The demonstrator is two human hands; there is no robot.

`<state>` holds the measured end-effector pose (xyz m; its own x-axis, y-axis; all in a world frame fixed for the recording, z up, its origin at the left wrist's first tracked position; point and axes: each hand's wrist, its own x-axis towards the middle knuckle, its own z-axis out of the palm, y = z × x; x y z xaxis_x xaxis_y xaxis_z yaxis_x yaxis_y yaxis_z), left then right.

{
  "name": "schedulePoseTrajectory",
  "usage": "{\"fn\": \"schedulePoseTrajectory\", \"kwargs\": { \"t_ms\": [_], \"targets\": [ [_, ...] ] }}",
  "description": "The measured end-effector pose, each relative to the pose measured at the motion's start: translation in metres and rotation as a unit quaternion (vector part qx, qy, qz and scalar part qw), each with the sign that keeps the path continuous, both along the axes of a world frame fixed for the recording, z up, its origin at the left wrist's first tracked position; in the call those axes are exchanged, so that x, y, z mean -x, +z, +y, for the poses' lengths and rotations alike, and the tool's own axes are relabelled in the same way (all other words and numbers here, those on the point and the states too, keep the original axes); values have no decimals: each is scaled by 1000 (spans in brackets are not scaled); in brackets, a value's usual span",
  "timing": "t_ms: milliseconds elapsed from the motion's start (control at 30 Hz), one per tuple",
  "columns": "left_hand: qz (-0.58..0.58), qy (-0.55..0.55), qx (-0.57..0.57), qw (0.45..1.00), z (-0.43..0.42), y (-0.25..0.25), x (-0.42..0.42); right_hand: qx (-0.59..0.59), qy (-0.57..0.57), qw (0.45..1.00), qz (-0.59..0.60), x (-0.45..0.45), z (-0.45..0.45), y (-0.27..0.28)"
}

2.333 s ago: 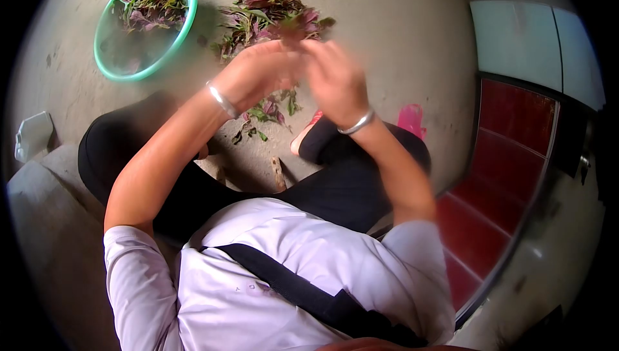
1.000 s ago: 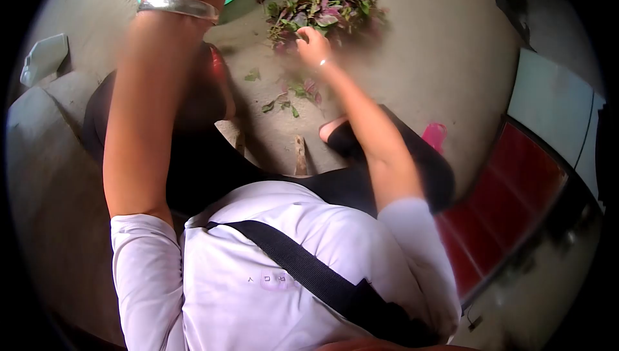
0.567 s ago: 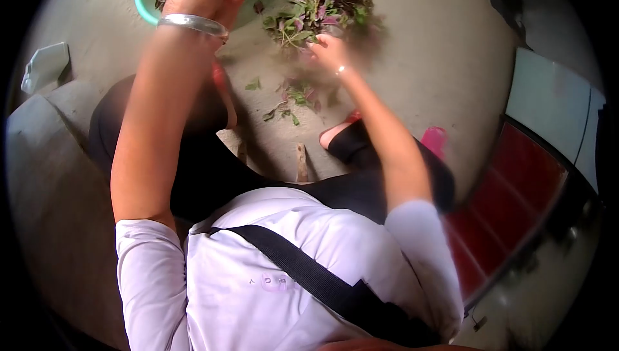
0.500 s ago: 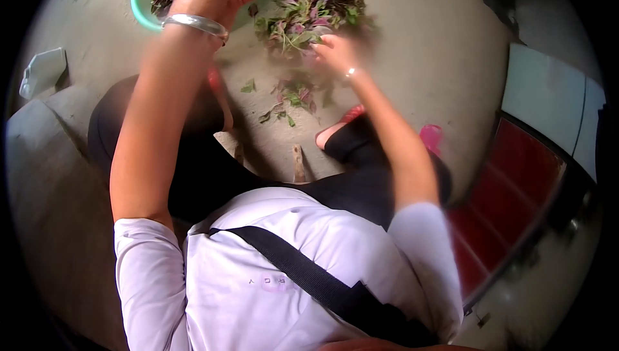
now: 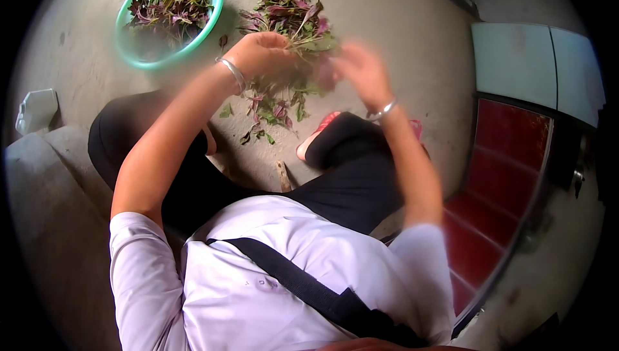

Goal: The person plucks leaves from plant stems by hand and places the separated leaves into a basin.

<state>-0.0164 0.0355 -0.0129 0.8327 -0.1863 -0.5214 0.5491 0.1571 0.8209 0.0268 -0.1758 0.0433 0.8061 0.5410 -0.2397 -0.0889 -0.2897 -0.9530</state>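
My left hand [image 5: 263, 54] is closed, fingers curled round the pale stems of a sprig of purple-green leafy greens [image 5: 314, 44]. Smeared by motion, my right hand [image 5: 364, 75] is just to the right of the sprig; a blurred purple patch shows at its fingertips, and I cannot tell whether it grips anything. Beyond my hands, a heap of the same greens [image 5: 290, 10] lies on the floor. Loose leaves and bits [image 5: 274, 111] are scattered below my hands, between my feet. To the left, a mint-green basin [image 5: 218, 3] holds more of these greens.
A pale plastic container [image 5: 37, 110] stands on the concrete floor [image 5: 400, 9] at far left. Red tiles [image 5: 506, 151] and pale panels [image 5: 516, 61] line the right side. My black-clad knees flank the scattered leaves, with a wooden piece [image 5: 283, 175] between them.
My left hand has come from over the basin to the greens and closed on stems. My right hand has moved right and down, off the heap. The view has shifted, showing the whole basin.
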Motion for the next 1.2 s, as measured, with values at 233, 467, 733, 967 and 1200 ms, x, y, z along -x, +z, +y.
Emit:
{"fn": "schedulePoseTrajectory", "kwargs": {
  "t_ms": [233, 467, 733, 967, 1200],
  "targets": [
    [-61, 111, 78, 989, 7, 21, -5, 33, 29, 999, 30, 9, -16, -14],
    [-58, 31, 222, 973, 7, 32, -6, 162, 130, 966, -153, 7, -14, -21],
    [-53, -57, 308, 948, -17, 15, -2, -54, -71, 995, -43, 2, 1, 16],
    [-26, -105, 288, 952, -29, 16, 3, -136, -88, 986, 49, 1, -6, 6],
    [-27, -91, 237, 967, -32, 20, 4, -142, -135, 972, 129, 1, -4, 7]
  ]
}}
